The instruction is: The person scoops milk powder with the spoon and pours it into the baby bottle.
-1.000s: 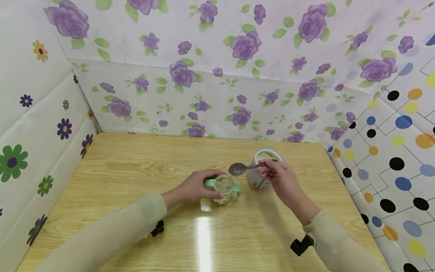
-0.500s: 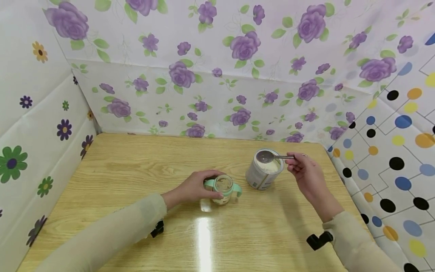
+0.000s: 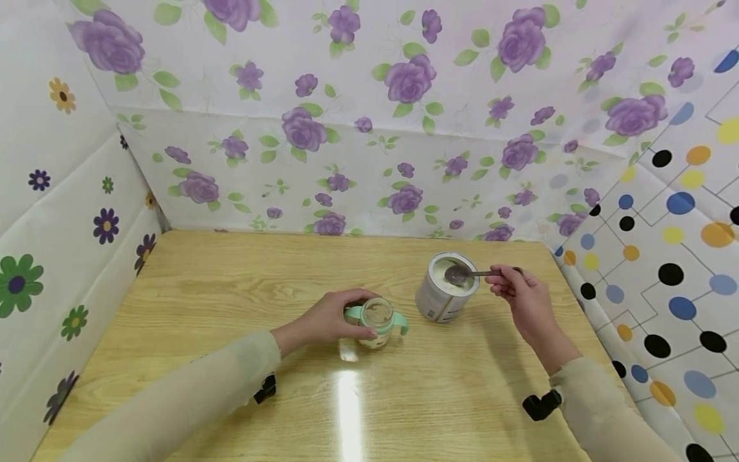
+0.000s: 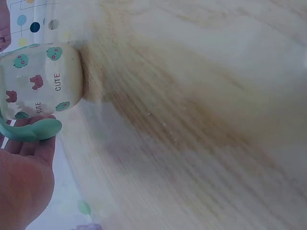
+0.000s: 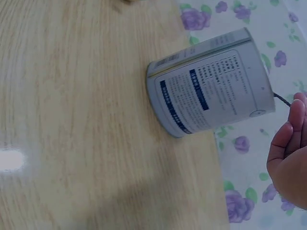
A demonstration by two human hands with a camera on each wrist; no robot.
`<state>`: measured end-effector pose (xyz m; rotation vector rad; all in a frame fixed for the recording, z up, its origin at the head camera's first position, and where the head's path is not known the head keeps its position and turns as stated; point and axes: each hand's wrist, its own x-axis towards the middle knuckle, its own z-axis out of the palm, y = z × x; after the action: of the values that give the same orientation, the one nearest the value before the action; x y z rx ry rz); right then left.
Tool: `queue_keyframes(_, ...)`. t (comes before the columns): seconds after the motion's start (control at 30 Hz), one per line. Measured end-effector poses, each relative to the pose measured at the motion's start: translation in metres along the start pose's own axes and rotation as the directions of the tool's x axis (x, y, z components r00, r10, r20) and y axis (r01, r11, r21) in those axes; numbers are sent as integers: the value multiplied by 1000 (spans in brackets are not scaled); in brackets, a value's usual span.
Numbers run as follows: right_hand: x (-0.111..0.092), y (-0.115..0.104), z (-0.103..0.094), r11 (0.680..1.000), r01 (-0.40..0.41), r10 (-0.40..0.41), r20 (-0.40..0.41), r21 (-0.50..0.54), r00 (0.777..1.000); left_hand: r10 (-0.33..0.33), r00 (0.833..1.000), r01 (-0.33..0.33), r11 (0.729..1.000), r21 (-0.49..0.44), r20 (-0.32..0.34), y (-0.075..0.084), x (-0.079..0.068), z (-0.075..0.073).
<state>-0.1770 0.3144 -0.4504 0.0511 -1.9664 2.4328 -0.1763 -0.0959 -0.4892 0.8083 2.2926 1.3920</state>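
My left hand (image 3: 331,316) grips a small baby bottle (image 3: 378,314) with mint-green handles. In the left wrist view the bottle (image 4: 45,81) stands on the table, printed with little figures and the word CUTE; fingers lie behind one curved handle (image 4: 36,130). My right hand (image 3: 522,308) pinches the handle of a metal spoon (image 3: 460,275). The spoon's bowl is inside the mouth of an open milk powder tin (image 3: 439,298), over pale powder. From the right wrist, the tin (image 5: 206,86) shows its printed side, and only a bit of spoon handle appears above its rim.
The wooden table (image 3: 242,269) ends at a flower-print sheet (image 3: 358,167) behind and a dotted sheet (image 3: 664,256) on the right. Another flowered sheet (image 3: 69,269) borders the left side. The bottle stands left of the tin, with a gap between them.
My right hand has moved right from near the bottle, bringing the spoon over the tin and then lowering its bowl into the mouth. My left hand keeps its grip on the bottle.
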Motion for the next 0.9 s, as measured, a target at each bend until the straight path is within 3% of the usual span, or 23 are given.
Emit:
queue_keyframes(0.23, 1, 12, -1, 992, -15, 12, -28, -126, 1000, 0, 1000, -1, 999, 40, 23, 1, 3, -3)
queue_keyframes(0.57, 3, 16, -4, 987, -18, 11, -46, -159, 999, -33, 996, 29, 998, 48, 83, 6, 12, -18)
queue_keyframes(0.73, 3, 17, -5, 987, -9, 1, -46, -158, 999, -36, 994, 35, 999, 11, 104, 15, 31, -32)
queue_keyframes(0.9, 3, 18, -6, 984, -10, 1, -53, -176, 999, -16, 992, 5, 996, 88, 123, 28, 65, -42)
